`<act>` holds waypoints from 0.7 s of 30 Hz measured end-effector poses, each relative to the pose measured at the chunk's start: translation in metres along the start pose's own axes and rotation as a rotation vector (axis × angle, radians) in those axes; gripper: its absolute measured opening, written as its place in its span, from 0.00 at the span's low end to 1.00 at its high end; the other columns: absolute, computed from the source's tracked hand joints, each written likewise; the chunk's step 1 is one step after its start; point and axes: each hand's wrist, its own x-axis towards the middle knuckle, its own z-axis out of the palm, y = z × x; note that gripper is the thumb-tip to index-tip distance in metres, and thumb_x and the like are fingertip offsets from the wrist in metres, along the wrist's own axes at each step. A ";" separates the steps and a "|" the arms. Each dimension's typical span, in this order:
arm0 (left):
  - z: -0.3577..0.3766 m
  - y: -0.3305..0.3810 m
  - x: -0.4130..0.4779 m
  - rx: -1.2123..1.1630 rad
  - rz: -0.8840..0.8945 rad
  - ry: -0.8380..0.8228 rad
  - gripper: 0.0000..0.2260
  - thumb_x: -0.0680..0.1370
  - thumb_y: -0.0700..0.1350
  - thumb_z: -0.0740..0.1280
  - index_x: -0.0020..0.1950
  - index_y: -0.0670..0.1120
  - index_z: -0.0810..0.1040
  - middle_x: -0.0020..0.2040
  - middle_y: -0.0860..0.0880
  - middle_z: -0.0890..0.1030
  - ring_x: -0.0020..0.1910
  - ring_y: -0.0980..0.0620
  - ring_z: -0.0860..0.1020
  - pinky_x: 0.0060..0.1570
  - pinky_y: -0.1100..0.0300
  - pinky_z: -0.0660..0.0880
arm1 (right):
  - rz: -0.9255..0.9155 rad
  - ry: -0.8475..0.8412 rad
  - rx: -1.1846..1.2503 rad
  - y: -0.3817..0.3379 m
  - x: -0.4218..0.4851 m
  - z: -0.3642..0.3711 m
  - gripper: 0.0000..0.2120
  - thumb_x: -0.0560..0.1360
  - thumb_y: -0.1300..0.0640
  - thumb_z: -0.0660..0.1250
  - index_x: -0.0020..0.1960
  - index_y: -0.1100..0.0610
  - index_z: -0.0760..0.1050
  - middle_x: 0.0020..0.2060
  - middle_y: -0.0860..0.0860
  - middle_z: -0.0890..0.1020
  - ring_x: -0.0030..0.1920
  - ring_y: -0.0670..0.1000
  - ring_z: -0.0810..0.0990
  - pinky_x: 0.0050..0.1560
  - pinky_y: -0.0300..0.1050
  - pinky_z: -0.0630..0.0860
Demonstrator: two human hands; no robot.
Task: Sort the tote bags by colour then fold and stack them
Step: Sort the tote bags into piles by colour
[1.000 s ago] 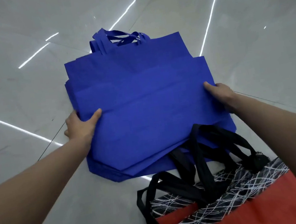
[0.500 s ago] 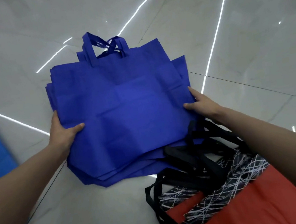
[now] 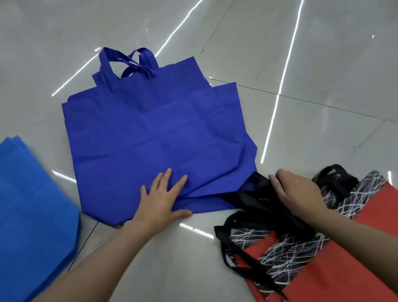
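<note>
A stack of dark blue tote bags (image 3: 154,136) lies flat on the floor, handles pointing away from me. My left hand (image 3: 161,203) presses flat on its near edge, fingers spread. My right hand (image 3: 294,188) curls round the black handles (image 3: 259,198) of the red tote bags (image 3: 339,267), which have a black-and-white line pattern along the top. Those handles reach under the near right corner of the dark blue stack. A pile of lighter blue tote bags (image 3: 14,217) lies at the left.
All bags lie on a glossy grey tiled floor (image 3: 324,80) with bright light streaks and dark grout lines. Bare floor stretches behind and to the right of the dark blue stack.
Both hands let go of the sides of the dark blue stack. The left now presses its near edge, and the right has gone to the black handles. The view has shifted left, showing the lighter blue pile.
</note>
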 end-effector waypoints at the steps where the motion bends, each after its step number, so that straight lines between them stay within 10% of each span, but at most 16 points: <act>1: -0.002 0.001 0.001 0.034 -0.009 -0.008 0.36 0.76 0.65 0.58 0.76 0.58 0.42 0.77 0.49 0.39 0.76 0.48 0.41 0.72 0.41 0.49 | 0.022 -0.009 -0.031 0.009 -0.005 -0.002 0.16 0.81 0.48 0.55 0.40 0.57 0.65 0.35 0.57 0.78 0.39 0.62 0.79 0.33 0.49 0.66; 7: -0.013 -0.002 -0.015 -0.029 0.026 -0.072 0.36 0.77 0.63 0.58 0.77 0.54 0.43 0.78 0.48 0.41 0.76 0.49 0.43 0.74 0.49 0.47 | 0.239 0.043 0.198 0.013 0.014 -0.032 0.21 0.81 0.44 0.52 0.46 0.60 0.73 0.43 0.57 0.78 0.47 0.61 0.77 0.45 0.51 0.69; 11: -0.030 -0.023 -0.043 0.116 0.041 0.000 0.31 0.79 0.60 0.56 0.77 0.52 0.47 0.78 0.49 0.45 0.76 0.50 0.47 0.74 0.56 0.48 | -0.312 0.181 0.139 -0.075 0.052 -0.057 0.26 0.76 0.39 0.58 0.56 0.62 0.76 0.54 0.60 0.77 0.50 0.63 0.76 0.52 0.55 0.71; 15: -0.028 -0.030 -0.050 0.203 -0.023 0.048 0.31 0.80 0.56 0.57 0.77 0.49 0.46 0.78 0.47 0.46 0.76 0.49 0.49 0.73 0.55 0.50 | -0.765 -0.242 -0.146 -0.162 0.027 -0.038 0.34 0.75 0.39 0.62 0.74 0.55 0.59 0.75 0.57 0.55 0.73 0.63 0.57 0.69 0.63 0.56; 21: -0.019 -0.050 -0.038 0.236 -0.150 -0.005 0.33 0.80 0.57 0.58 0.77 0.51 0.42 0.78 0.46 0.42 0.76 0.47 0.46 0.72 0.47 0.50 | -0.625 -0.508 -0.393 -0.134 0.043 -0.002 0.42 0.75 0.33 0.56 0.78 0.51 0.38 0.77 0.52 0.38 0.76 0.62 0.40 0.70 0.69 0.46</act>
